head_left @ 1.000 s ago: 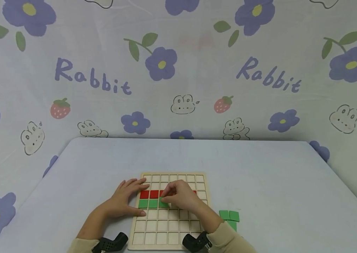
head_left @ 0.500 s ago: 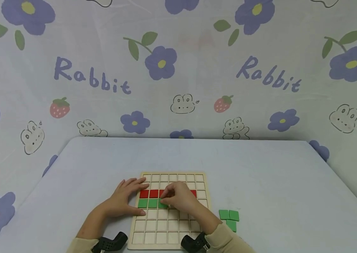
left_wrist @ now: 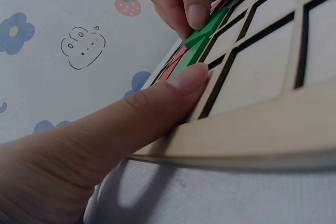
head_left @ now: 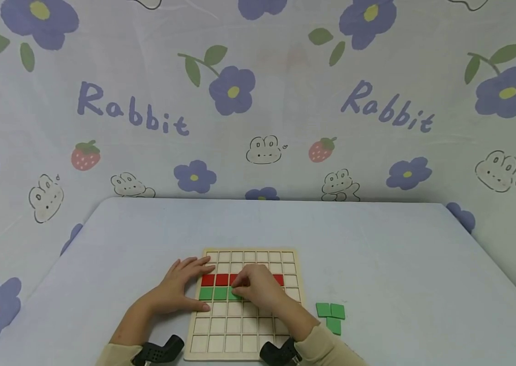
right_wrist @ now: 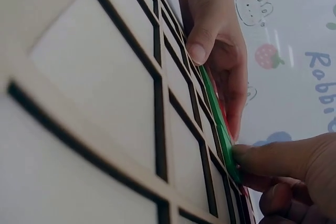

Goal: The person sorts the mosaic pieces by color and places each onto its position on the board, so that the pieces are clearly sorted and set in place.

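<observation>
A wooden grid board [head_left: 218, 344] lies on the table. My left hand [head_left: 177, 285] is spread over its left edge, and the thumb presses on the frame in the left wrist view. With thumb and index finger my right hand [head_left: 260, 287] pinches a green square tile [left_wrist: 211, 29] at the third cell of the green row; it sits slightly tilted there. Two green tiles [head_left: 213, 294] lie flat to its left. Red tiles [head_left: 214, 280] fill part of the row above, partly hidden behind my right hand.
Three loose green tiles [head_left: 331, 316] lie on the white table [head_left: 404, 274] right of the board. Black wrist devices [head_left: 159, 351] are strapped over both beige sleeves. A patterned cloth [head_left: 285, 101] with flowers and rabbits hangs behind the table.
My right hand has shifted very slightly, still at the third green cell, and the pinched tile sits a little closer in line with its row. My left hand stays in place.
</observation>
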A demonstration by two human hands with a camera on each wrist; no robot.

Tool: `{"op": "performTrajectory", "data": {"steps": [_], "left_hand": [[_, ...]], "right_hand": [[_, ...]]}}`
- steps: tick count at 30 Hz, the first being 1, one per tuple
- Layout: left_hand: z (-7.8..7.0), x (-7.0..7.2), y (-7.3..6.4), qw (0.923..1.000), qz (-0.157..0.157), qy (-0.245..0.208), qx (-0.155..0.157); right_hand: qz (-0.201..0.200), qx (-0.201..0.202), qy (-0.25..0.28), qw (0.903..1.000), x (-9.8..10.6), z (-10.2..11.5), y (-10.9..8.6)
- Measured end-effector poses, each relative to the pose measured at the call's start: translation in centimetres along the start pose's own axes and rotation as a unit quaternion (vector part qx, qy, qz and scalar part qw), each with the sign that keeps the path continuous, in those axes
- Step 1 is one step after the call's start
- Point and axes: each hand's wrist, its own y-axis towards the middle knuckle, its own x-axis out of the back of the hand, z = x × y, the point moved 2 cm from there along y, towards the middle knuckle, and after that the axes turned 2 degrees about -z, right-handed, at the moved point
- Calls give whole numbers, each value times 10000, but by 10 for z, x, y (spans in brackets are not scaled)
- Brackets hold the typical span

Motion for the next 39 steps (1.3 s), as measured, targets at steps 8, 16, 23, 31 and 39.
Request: {"op": "performTrajectory", "data": {"steps": [8,16,23,31,39], "left_hand": [[-2,0,1,9999,-1,57,-86],[0,-1,1,10000,20,9,-2],[0,-1,1,10000,24,44,48],[1,-2,0,10000,-7,60,-55],[0,-1,0,9999,-76,-4,-131]], "right_hand": [[-13,67,-215,9997,1,4,-3],[16,-51,212,9998,5,3,-4],[52,-78,178,9998,20,3,-10],[66,89,-62,9999,48,2,-26],[110,-132,341,9993,78,-19,-41]]}}
